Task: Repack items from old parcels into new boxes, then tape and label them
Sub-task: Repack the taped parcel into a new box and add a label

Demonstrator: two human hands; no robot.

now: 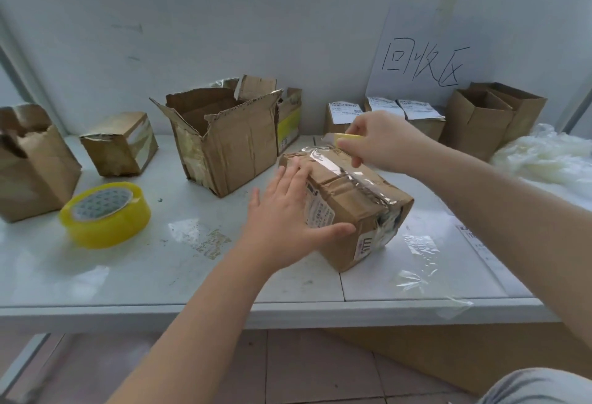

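Parcel (349, 202) of creased brown cardboard, sealed along its top with shiny clear tape, sits at an angle near the middle of the white counter (128, 275), with both of a person's hands at it. The left hand (288, 214) lies flat against the parcel's near-left side, its fingers (298, 176) straight and spread up over the top edge, thumb stretched along the side below a white printed label; it presses and grips nothing. The right hand (381, 141) is curled around a yellow utility knife (347, 138), its fingers (357, 155) wrapped round the handle, the pale tip at the far end of the taped seam; whether the blade touches the tape cannot be told. Just behind the parcel stands a torn open box (224, 141), flaps up, with a narrower box marked with yellow tape (290, 122) at its right side. Left of these sits a small sealed box (120, 144), and another open brown box (32, 163) stands at the left edge. A roll of yellow tape (105, 214) lies flat near the front left. Beyond the right hand, three small labelled boxes (384, 109) line the back wall, with two open-topped boxes (493, 118) to their right. A paper sign (423, 61) with handwritten characters hangs above them. Pale plastic film (544, 160) is heaped at far right, and clear tape scraps (419, 250) lie right of the parcel
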